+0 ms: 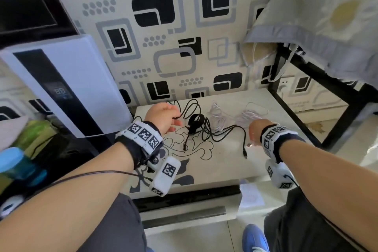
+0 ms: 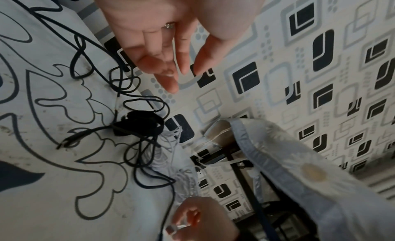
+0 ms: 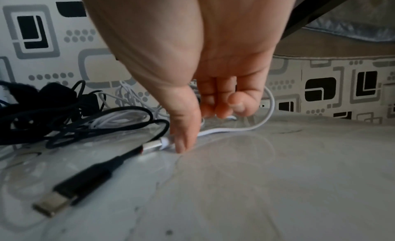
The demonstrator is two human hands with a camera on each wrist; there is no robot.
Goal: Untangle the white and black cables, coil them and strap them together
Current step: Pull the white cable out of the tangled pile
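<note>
Fingers [image 3: 181, 140] of my right hand [image 3: 192, 75] pinch the thin white cable [image 3: 226, 131] by its plug, to free it; left hand [image 2: 162, 47] hangs relaxed, holding nothing.

A white appliance [image 1: 61, 80] with a dark display panel leans at the left of the patterned worktop [image 1: 214, 161]. Geometric wallpaper [image 1: 180, 27] runs behind; a daisy-print cloth [image 1: 327, 22] drapes over a black frame [image 1: 306, 71] at right.

black cable [image 1: 196, 127], white cable [image 1: 216, 116], cream black-swirled table [image 1: 225, 161]
</note>
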